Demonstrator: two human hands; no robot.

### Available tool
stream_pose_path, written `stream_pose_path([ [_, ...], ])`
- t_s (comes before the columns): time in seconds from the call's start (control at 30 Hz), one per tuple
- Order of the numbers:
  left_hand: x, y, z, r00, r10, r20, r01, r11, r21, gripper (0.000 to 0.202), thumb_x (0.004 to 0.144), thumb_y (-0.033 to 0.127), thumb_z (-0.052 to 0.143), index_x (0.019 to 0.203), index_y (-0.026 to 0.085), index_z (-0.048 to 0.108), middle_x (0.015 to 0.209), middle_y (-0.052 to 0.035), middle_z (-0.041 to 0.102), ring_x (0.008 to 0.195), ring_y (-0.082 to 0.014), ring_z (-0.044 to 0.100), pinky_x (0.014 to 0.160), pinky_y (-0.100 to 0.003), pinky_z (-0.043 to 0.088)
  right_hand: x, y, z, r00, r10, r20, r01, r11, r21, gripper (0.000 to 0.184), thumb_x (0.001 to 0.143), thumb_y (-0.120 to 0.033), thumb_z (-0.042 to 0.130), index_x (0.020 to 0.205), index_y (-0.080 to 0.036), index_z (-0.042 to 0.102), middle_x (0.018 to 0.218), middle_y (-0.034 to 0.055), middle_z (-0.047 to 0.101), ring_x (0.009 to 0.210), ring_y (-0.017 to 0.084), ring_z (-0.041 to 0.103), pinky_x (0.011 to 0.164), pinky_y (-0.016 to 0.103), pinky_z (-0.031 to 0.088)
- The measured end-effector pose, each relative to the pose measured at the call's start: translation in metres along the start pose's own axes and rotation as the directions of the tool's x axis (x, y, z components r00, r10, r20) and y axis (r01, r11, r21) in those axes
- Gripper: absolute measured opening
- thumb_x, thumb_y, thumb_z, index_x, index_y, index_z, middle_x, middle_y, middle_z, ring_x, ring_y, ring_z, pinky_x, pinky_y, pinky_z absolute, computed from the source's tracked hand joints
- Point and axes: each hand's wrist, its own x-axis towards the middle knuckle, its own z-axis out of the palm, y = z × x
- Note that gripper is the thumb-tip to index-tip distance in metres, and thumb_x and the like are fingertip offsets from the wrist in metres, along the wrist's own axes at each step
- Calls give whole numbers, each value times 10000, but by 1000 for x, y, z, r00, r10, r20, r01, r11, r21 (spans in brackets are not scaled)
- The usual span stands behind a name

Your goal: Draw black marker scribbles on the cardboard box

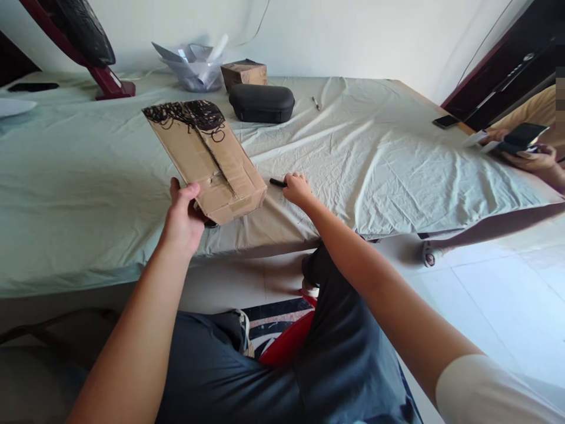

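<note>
At frame centre the left hand point(183, 215) pinches the cardboard piece point(205, 159), its top already scribbled black, the rest bare, while the right hand point(296, 188) curls fingers around the marker point(278, 182) on the sheet.

Bed sheet point(375, 147) covers the surface, with a black case point(262, 103) beside a small cardboard box point(244, 73), a clear tub of papers point(196, 65), a red-based fan point(83, 41) far left, a phone point(445, 121) near the right edge (another person's hand point(536, 158) there grips a dark device).
</note>
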Motion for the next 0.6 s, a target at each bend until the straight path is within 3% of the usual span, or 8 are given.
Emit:
stream_pose_path([
  [0.2,-1,-4,3,1000,2,3,-2,1000,22,738,627,406,931,1244,298,541,1305,-38,700,1456,-323,546,1143,-473,509,4,-1,-3,1000,-11,25,9,996,89,393,1088,-199,483,1347,-134,771,1438,247,770,1305,390,733,1057,492,593],
  [0.37,-4,-8,6,999,-40,-32,41,998,47,819,622,365,929,1346,296,553,1379,-38,711,1501,-332,552,1225,-487,476,4,6,-14,999,30,21,-34,983,180,324,1016,-135,581,1209,-130,842,1347,264,810,1314,430,756,1090,529,611],
  [0.47,-2,-11,6,997,-38,-62,42,997,66,996,630,357,931,1516,313,478,1371,-22,714,1466,-309,572,1241,-456,454,0,14,-21,994,109,4,-107,958,265,450,947,-82,639,1367,-106,800,1262,283,817,1222,450,798,1051,580,653],
  [0.53,4,-16,3,997,-22,-71,29,995,97,1161,604,363,918,1636,314,389,1341,-33,711,1457,-312,574,1236,-455,449,-5,18,-26,988,157,17,-153,926,344,657,932,-74,640,1587,-104,671,1115,244,831,991,407,838,903,569,703],
  [0.6,13,-25,-5,997,2,-73,8,991,132,1306,563,373,902,1718,294,298,1349,-63,697,1468,-330,573,1244,-467,447,-8,18,-30,982,189,30,-184,893,410,828,932,-57,603,1751,-99,491,969,181,817,763,318,795,725,480,701],
])
